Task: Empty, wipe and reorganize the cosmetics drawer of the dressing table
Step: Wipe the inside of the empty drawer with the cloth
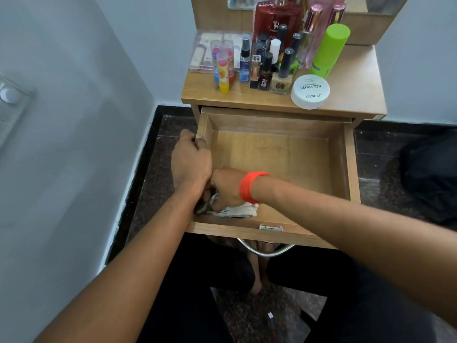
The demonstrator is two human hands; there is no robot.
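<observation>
Wooden table in the upper middle of the frame, set against the wall. Below it, drawer pulled well out toward the lower edge of the frame, bare wooden floor showing across most of it, curved metal handle under the front panel.

Left hand at the drawer's left wall, left of centre in the frame, fingers curled over the top edge and gripping it. Right hand, red bangles at the wrist, just below and touching the left wrist, down in the near left corner of the drawer, curled onto a crumpled whitish cloth and holding it against the drawer floor; right fingertips partly hidden.

On the tabletop, upper centre: tall red perfume bottle at the back, green tube leaning to its right, clear plastic box at the left, cluster of nail polish bottles in the middle, colourful lip balm sticks left of those. White round jar marked "NAIL POLISH" near the front edge, below the green tube.
</observation>
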